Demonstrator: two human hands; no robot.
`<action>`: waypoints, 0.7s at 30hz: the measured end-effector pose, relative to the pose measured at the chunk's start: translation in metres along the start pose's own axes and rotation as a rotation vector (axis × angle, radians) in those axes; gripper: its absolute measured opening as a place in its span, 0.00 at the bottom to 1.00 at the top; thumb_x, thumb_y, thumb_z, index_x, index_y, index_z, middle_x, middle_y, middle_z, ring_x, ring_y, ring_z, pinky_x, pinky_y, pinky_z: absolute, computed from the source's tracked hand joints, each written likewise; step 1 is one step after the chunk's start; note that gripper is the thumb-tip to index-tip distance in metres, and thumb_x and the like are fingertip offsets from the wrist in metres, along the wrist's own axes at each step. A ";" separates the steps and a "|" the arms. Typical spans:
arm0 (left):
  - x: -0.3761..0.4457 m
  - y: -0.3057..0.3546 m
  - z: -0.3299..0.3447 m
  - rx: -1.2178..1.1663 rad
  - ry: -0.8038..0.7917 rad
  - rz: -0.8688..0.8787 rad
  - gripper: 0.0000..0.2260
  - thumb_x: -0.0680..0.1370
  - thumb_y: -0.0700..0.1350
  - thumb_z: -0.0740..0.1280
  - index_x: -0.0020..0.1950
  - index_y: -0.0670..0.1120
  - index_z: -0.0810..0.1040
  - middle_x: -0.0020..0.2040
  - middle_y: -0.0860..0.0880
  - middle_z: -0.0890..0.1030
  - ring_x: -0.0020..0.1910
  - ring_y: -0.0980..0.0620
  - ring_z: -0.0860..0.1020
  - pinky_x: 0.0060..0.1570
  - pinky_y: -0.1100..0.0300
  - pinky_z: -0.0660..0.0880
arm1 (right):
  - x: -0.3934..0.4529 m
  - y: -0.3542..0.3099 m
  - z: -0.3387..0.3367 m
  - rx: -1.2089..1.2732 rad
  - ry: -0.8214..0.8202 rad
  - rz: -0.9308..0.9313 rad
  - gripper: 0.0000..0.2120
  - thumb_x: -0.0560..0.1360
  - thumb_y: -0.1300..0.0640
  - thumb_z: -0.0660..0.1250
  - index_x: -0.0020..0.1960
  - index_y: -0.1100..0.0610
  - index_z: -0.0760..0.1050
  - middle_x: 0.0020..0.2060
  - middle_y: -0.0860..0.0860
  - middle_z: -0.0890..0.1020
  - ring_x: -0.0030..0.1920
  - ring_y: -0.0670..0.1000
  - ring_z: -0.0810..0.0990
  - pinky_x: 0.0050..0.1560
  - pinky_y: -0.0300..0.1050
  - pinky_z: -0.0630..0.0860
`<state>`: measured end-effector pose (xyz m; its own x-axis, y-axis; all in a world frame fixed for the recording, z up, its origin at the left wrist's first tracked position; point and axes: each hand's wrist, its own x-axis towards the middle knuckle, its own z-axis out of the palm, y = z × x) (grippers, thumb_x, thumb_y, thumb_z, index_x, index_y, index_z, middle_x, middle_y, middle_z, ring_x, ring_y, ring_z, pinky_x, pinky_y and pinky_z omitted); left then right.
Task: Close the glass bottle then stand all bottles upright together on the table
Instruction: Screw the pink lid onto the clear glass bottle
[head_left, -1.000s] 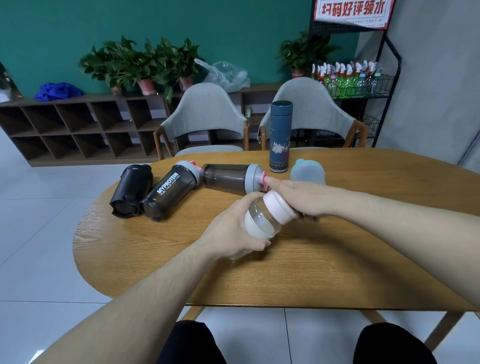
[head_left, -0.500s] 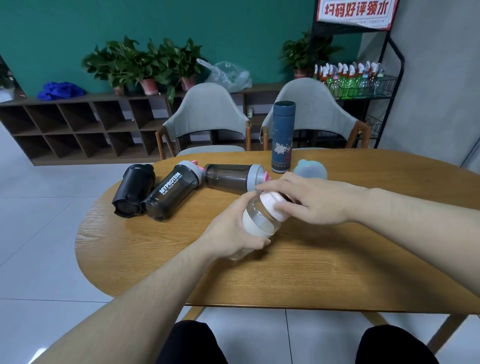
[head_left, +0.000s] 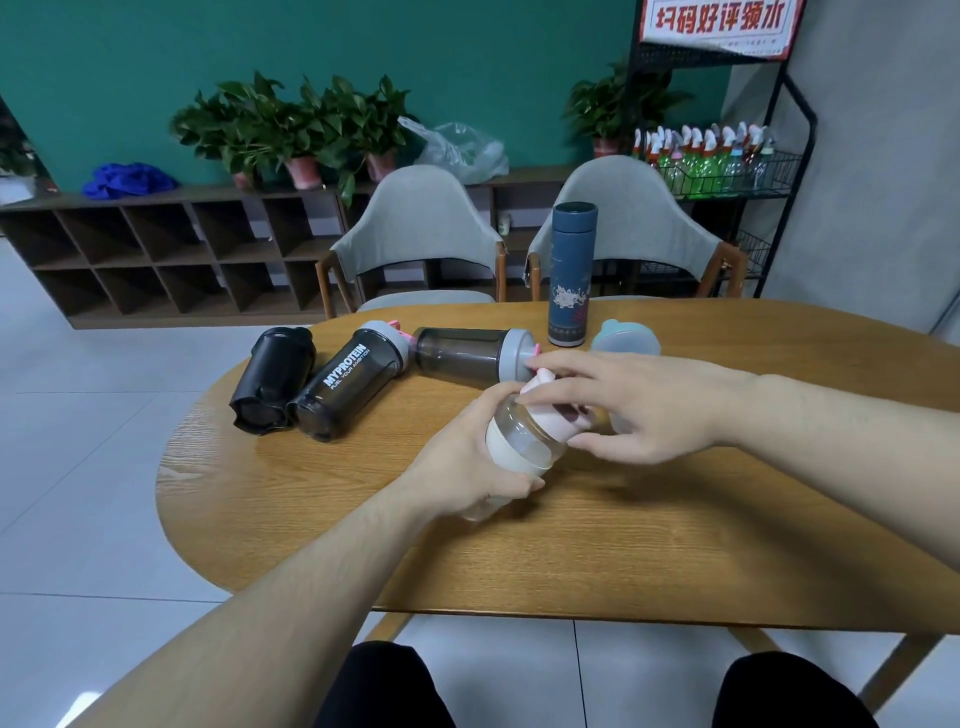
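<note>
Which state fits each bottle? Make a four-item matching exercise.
Column one:
1. dark blue cylindrical flask
2. black plastic shaker
3. clear glass bottle with pink cap
4. smoky bottle with white lettering

Column two:
A. lying, leftmost
B. held in both hands
C. standing upright
D. lying, printed side up

Pairs: 1-C, 2-A, 3-B, 4-D

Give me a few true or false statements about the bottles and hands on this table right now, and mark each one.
1. The left hand grips the glass bottle. True.
2. The blue flask lies on its side. False: it stands upright.
3. The MYPROTEIN shaker lies on its side on the table. True.
4. The right hand rests flat on the table. False: its fingers are on the pink cap.
5. The black shaker stands upright. False: it lies down.
</note>
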<state>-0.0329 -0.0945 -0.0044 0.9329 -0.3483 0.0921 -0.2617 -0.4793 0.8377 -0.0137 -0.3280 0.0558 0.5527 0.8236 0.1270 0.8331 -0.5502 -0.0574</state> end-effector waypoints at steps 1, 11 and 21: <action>0.000 0.000 0.000 0.008 -0.008 0.003 0.38 0.59 0.54 0.78 0.58 0.81 0.64 0.57 0.58 0.81 0.53 0.47 0.83 0.53 0.36 0.81 | 0.000 0.000 0.000 -0.011 0.016 -0.022 0.25 0.81 0.50 0.65 0.77 0.45 0.66 0.74 0.53 0.68 0.65 0.38 0.69 0.59 0.17 0.53; 0.000 0.003 0.004 0.069 -0.008 0.007 0.40 0.59 0.53 0.78 0.56 0.85 0.60 0.59 0.57 0.79 0.51 0.43 0.83 0.47 0.38 0.82 | 0.035 -0.018 0.018 0.305 -0.007 0.637 0.24 0.82 0.36 0.47 0.74 0.42 0.63 0.62 0.55 0.79 0.56 0.57 0.79 0.54 0.48 0.71; 0.000 -0.003 0.003 0.080 0.009 0.045 0.40 0.61 0.49 0.80 0.61 0.80 0.63 0.60 0.55 0.80 0.53 0.47 0.83 0.50 0.41 0.81 | -0.003 -0.001 0.008 0.048 -0.044 0.133 0.31 0.79 0.38 0.61 0.79 0.41 0.56 0.79 0.45 0.58 0.73 0.43 0.65 0.69 0.33 0.60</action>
<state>-0.0324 -0.0956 -0.0084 0.9218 -0.3638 0.1336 -0.3218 -0.5263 0.7871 -0.0160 -0.3292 0.0478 0.6581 0.7495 0.0718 0.7517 -0.6488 -0.1181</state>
